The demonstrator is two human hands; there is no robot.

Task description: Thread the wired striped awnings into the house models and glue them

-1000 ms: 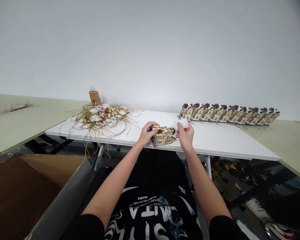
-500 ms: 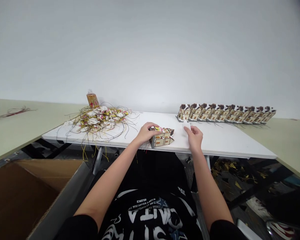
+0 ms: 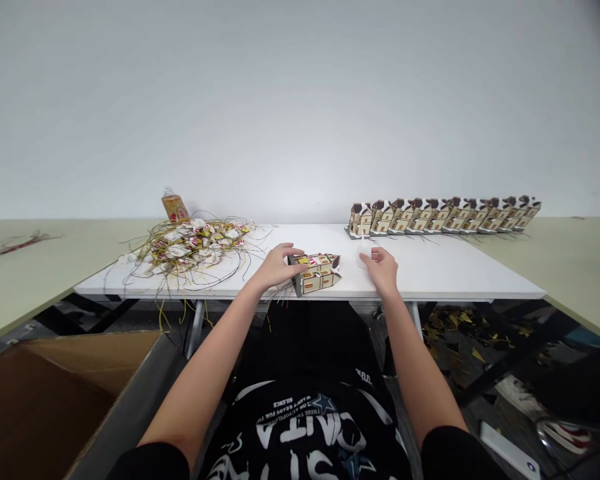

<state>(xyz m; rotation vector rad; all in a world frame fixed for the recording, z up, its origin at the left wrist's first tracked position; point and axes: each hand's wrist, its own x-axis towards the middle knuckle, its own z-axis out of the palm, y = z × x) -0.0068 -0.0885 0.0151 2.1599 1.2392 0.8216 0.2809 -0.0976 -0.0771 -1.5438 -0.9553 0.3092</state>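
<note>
The model house [image 3: 321, 276] is laid on its side near the white table [image 3: 455, 270] edge, clasped by the partly closed left hand [image 3: 276, 265], seemingly for steadiness; a white nozzled bottle [image 3: 363, 255] is pinched by the right hand [image 3: 384, 269], apparently so its tip points upward

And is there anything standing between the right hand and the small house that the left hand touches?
Nothing visible stands in the way. From the white item in the right hand to the small house at the left hand, only white tabletop shows.
</note>
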